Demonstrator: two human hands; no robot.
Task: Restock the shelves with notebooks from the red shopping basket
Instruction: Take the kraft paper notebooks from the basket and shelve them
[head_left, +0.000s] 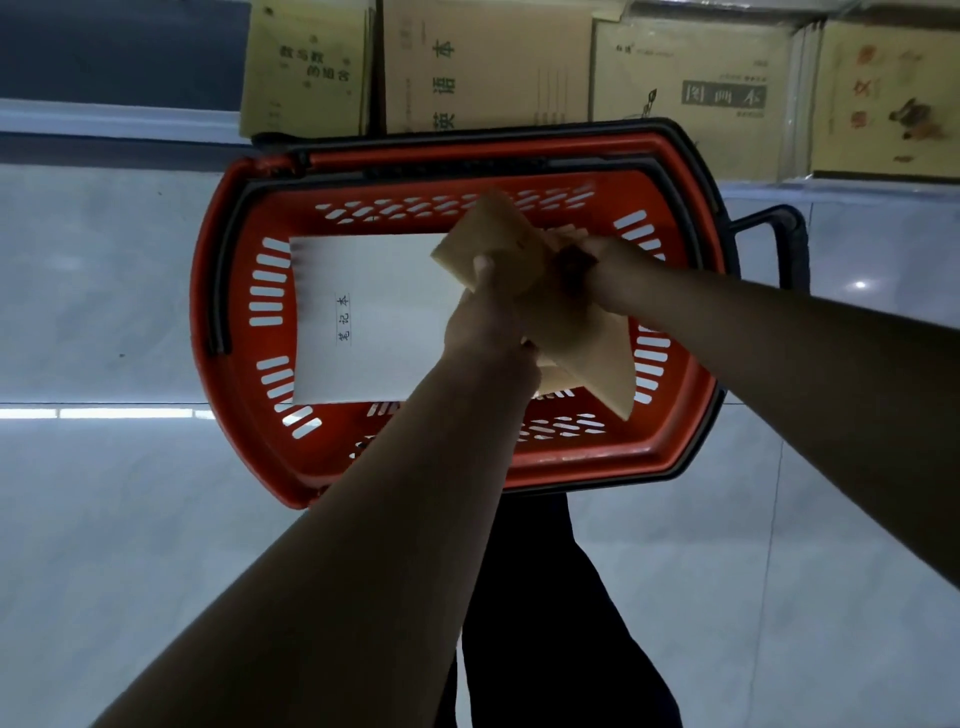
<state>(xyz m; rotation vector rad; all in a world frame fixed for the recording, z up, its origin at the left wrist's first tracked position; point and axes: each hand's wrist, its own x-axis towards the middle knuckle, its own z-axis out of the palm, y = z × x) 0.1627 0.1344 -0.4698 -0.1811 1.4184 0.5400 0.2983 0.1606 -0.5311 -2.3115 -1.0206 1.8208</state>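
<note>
Gripping blurred tan notebooks (545, 306), both hands (488, 322) hide their covers.

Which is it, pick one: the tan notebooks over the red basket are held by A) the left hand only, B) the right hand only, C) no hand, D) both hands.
D: the left hand and the right hand both grip the tan notebooks above the red basket.

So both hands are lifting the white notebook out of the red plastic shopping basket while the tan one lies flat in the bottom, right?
Reversed. In the head view both hands, left and right, hold the tan kraft-paper notebook; the white notebook lies flat in the red plastic shopping basket.
</note>
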